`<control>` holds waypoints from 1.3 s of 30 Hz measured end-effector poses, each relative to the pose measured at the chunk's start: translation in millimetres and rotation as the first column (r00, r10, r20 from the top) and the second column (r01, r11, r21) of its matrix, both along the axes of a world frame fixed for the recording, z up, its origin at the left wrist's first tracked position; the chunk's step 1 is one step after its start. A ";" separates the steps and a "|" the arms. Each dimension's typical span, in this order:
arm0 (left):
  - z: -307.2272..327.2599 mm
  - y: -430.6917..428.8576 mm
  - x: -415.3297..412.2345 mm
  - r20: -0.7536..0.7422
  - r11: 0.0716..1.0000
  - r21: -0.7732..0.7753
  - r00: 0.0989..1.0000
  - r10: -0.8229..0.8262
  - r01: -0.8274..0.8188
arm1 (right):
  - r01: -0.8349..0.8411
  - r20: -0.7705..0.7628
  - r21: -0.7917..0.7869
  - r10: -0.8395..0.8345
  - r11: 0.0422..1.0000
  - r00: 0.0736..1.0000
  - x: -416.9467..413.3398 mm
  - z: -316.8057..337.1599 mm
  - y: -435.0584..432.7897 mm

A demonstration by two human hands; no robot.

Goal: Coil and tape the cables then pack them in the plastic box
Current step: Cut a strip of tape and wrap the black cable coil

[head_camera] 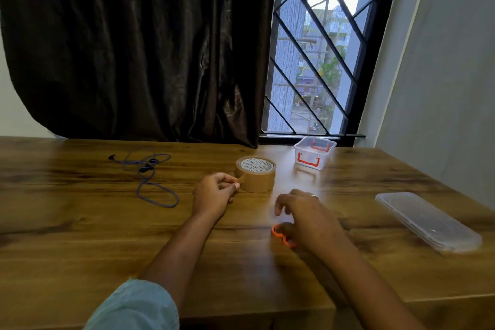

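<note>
A brown tape roll (257, 174) stands on the wooden table (80, 222) near the middle. My left hand (214, 193) pinches the loose end of the tape at the roll's left side. My right hand (305, 214) lies over orange-handled scissors (281, 236), fingers curled above them; only the orange loops show. A purple earphone cable (150, 177) lies uncoiled at the left. The clear plastic box (314, 153) with orange latches stands open at the back, near the window.
The box's clear lid (426, 220) lies flat at the right edge of the table. A dark curtain (134, 48) hangs behind the table and a barred window (321, 48) is at the back right. A grey wall borders the right side.
</note>
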State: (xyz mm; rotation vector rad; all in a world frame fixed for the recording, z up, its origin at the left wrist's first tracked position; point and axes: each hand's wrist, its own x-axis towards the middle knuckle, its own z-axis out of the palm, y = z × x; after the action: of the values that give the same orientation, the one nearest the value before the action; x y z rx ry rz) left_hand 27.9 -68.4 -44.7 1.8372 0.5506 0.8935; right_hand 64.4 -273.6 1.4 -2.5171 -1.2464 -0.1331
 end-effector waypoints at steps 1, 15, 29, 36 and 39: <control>0.0 0.5 0.1 0.003 1.000 -0.007 1.000 -0.006 0.006 | 0.077 -0.013 -0.078 -0.078 0.994 0.997 0.1 5.6 -2.2; 1.5 -1.5 0.1 -0.013 1.000 -0.001 1.000 -0.014 0.014 | 0.061 -0.119 -0.240 -0.092 0.969 0.989 -1.7 14.5 11.9; 0.3 0.1 2.5 0.023 0.999 -0.036 1.000 0.001 -0.001 | 0.153 0.253 -0.551 -0.010 0.820 0.967 -15.6 8.7 29.6; 1.6 0.3 3.5 -0.016 0.998 0.015 0.998 0.067 -0.067 | 0.056 0.125 -0.654 0.035 0.754 0.992 -6.1 31.2 27.1; 1.6 0.6 3.7 0.000 0.998 -0.002 0.998 0.057 -0.057 | 0.005 0.077 -0.633 0.057 0.774 0.995 4.9 40.7 25.7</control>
State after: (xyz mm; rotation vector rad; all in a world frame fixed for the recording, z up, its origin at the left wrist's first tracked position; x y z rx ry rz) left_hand 31.5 -67.8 -43.0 1.8280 0.6059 0.9306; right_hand 69.3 -247.9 42.1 -3.0827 -1.5695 0.2270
